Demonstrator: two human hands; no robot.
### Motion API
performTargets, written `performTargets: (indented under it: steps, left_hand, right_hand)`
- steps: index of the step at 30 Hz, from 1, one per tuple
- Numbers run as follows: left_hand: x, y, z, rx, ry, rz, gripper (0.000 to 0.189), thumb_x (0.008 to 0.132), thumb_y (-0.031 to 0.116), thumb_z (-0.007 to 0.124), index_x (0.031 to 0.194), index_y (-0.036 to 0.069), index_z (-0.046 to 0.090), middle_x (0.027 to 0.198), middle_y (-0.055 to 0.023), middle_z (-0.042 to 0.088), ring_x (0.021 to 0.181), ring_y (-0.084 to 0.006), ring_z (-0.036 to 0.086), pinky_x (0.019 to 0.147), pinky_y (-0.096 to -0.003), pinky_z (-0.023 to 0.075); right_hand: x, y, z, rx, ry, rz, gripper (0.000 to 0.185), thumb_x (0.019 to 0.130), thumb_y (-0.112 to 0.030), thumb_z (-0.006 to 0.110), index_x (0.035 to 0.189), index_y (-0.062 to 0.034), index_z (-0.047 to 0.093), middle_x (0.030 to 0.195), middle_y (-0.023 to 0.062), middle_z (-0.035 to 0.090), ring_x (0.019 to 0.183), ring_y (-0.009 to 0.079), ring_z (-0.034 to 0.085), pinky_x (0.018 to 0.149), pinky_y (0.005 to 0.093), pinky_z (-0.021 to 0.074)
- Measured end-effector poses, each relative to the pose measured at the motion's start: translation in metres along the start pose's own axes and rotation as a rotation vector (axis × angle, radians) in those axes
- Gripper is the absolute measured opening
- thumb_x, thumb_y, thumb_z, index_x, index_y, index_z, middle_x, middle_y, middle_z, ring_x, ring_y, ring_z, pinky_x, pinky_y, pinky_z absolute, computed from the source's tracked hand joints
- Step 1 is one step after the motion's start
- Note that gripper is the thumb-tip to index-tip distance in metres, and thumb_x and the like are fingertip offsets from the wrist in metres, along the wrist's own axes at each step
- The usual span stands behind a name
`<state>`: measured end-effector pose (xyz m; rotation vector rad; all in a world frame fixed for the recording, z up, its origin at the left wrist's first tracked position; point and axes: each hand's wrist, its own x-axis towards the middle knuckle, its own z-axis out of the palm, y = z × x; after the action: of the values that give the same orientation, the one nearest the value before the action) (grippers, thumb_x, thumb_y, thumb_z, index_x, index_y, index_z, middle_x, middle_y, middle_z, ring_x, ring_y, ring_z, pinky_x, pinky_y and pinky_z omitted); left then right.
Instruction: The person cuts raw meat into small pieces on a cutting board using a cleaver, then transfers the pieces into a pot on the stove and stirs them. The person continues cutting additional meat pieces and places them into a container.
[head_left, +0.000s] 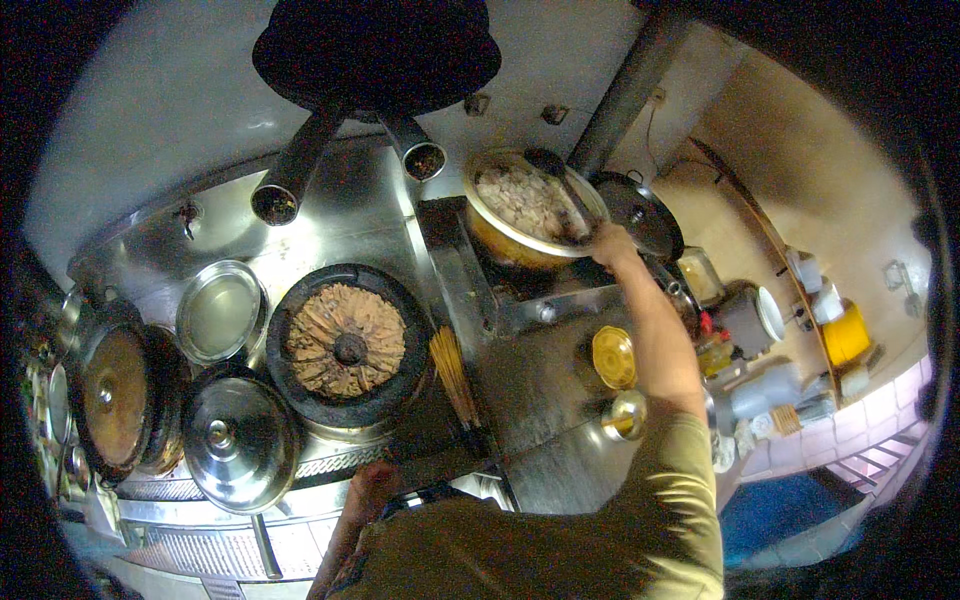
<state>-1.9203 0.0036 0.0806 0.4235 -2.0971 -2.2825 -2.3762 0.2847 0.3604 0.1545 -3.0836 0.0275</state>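
Observation:
At the upper right, my right hand (613, 246) reaches over the rim of a large round pot (517, 244) and grips a long-handled utensil (571, 196). The utensil lies across pale, chunky food (521, 195) in the pot; its dark end is near the far rim, and its exact kind is unclear. Low in the middle, my left hand (375, 480) is by the front edge of the stove, fingers curled and dim. Beyond it sits a black round pan (281, 352) with brown pieces (315, 337) laid in a ring around a dark centre.
A bundle of thin wooden sticks (454, 375) lies right of the pan. To the left are a metal lid (240, 442), a pot of pale liquid (221, 319) and a covered pot (112, 397). A yellow bowl (613, 357) and a metal bowl (624, 415) stand below my right forearm.

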Motion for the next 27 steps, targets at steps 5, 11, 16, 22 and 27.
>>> performTargets:
  steps: [5,11,16,22,27]
  left_hand:
    - [-0.009,0.002,-0.005,0.321,-0.038,0.057,0.022,0.082,0.018,0.068,0.094,0.001,0.061,0.078,-0.009,0.061,0.071,-0.0191,0.057,0.064,-0.0328,0.0476]
    - [0.008,-0.001,-0.005,0.348,-0.112,0.213,0.017,0.08,0.012,0.066,0.094,0.003,0.061,0.08,-0.0124,0.064,0.07,-0.0208,0.061,0.063,-0.0343,0.0493]
    - [0.024,-0.009,0.0,0.518,-0.136,0.267,0.023,0.079,0.015,0.068,0.098,0.003,0.061,0.085,-0.0129,0.066,0.074,-0.02,0.065,0.067,-0.0333,0.0527]
    - [0.029,-0.011,0.002,0.517,-0.22,0.25,0.021,0.081,0.016,0.066,0.097,0.003,0.062,0.084,-0.0132,0.066,0.072,-0.0203,0.064,0.065,-0.0331,0.0525]
    - [0.029,-0.011,0.003,0.328,-0.228,0.231,0.02,0.083,0.016,0.064,0.097,0.004,0.062,0.084,-0.0128,0.065,0.069,-0.021,0.063,0.065,-0.0333,0.0519]
  right_hand:
    - [-0.002,-0.011,0.012,-0.508,-0.12,-0.171,0.039,0.084,-0.009,0.05,0.123,-0.0092,0.051,0.106,0.0196,0.063,0.095,0.0339,0.062,0.076,0.043,0.0517]
    - [-0.065,0.03,-0.06,-0.427,-0.14,-0.15,0.046,0.084,-0.004,0.047,0.129,-0.0101,0.042,0.104,0.0211,0.062,0.097,0.0372,0.061,0.079,0.0444,0.051]
    - [-0.121,0.05,-0.101,-0.499,-0.106,-0.145,0.043,0.078,-0.005,0.054,0.121,-0.0072,0.047,0.096,0.0238,0.063,0.094,0.0387,0.06,0.079,0.0463,0.0489]
    - [-0.147,0.058,-0.128,-0.502,-0.117,-0.126,0.043,0.077,-0.009,0.055,0.119,-0.009,0.048,0.103,0.0236,0.061,0.097,0.0391,0.059,0.081,0.0472,0.048]
    - [-0.115,0.047,-0.11,-0.631,-0.265,-0.274,0.049,0.073,-0.007,0.056,0.122,-0.0069,0.047,0.112,0.0211,0.058,0.106,0.0351,0.056,0.085,0.0429,0.0482]
